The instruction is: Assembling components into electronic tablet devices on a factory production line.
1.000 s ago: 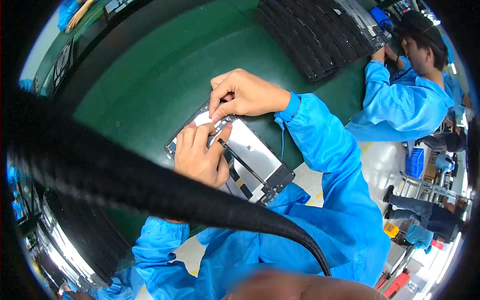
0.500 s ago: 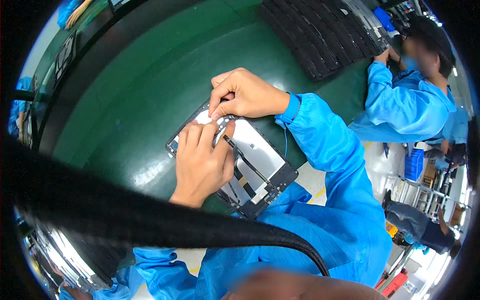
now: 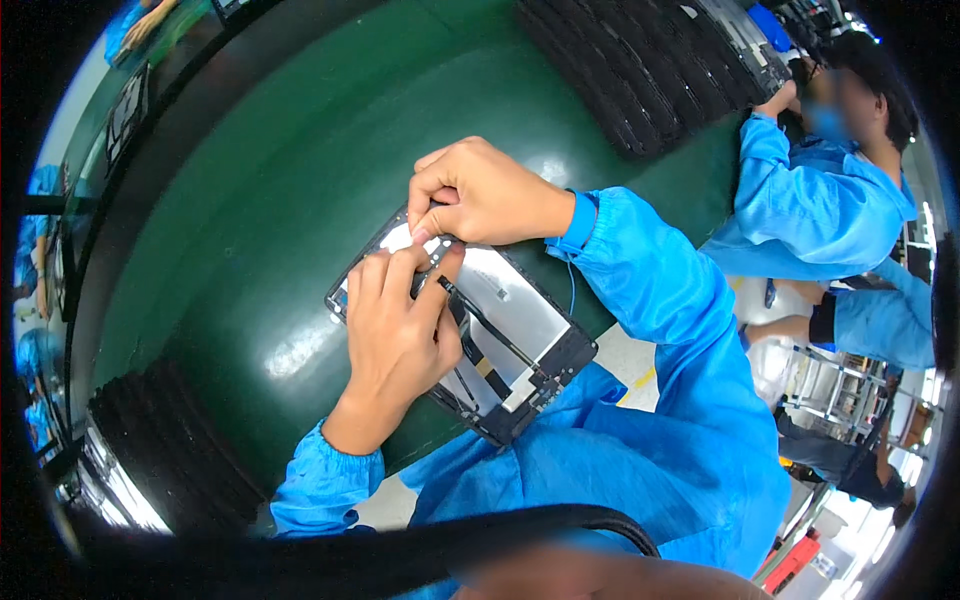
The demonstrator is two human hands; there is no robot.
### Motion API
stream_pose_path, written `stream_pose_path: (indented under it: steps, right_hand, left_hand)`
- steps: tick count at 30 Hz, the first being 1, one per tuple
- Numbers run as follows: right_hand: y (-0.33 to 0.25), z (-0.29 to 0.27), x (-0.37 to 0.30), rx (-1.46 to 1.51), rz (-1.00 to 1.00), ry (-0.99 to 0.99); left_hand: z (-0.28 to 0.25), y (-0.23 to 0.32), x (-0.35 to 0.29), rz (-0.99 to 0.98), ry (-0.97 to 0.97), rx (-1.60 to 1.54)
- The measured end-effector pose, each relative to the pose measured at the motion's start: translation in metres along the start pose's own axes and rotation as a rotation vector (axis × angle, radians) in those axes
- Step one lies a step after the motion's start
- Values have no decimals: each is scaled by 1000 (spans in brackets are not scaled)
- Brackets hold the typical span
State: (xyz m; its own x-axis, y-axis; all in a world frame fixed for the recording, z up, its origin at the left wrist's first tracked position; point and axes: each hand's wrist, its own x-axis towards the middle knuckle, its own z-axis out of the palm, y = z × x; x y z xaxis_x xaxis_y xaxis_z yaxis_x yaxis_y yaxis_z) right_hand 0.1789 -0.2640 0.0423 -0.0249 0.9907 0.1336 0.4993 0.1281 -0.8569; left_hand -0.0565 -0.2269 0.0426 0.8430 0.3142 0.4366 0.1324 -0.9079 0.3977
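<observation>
An opened tablet (image 3: pixel 500 283) lies slantwise on the green table, its silver inner plate facing up and black parts along its near end. Thin black ribbon cables (image 3: pixel 490 325) run across it. My left hand (image 3: pixel 395 315) bends over its left half, fingertips pressed on the far part and holding it. Beyond, my right hand (image 3: pixel 485 195) pinches with thumb and forefinger at the tablet's far end, close to the left fingertips. Whatever is in that pinch is too small and hidden to make out. A blue band (image 3: pixel 578 222) circles my right wrist.
Black ridged trays (image 3: pixel 640 80) are stacked at the far right, near a co-worker in a blue smock (image 3: pixel 815 215). Another dark stack (image 3: pixel 170 450) stands at the near left. A dark rail (image 3: pixel 165 125) borders the green table (image 3: pixel 300 150). A black strap (image 3: pixel 400 535) crosses the lower edge.
The black strap has dropped lower, baring my left wrist and the near-left stack. Both hands stay at the tablet, shifted slightly left. A person's arm has come in at the right.
</observation>
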Motion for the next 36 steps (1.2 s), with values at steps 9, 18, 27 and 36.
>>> stream_pose_path:
  steps: [9,18,27,36]
  right_hand:
    - [6,-8,3,69,88,-39]
    - [6,-11,-1,35,49,-42]
    - [2,-13,0,103,168,-87]
    - [-3,-15,1,181,245,-120]
  left_hand:
    - [-2,2,9,-15,-48,42]
    - [11,1,6,27,19,32]
    - [13,-5,4,78,35,136]
    - [10,-5,2,69,17,32]
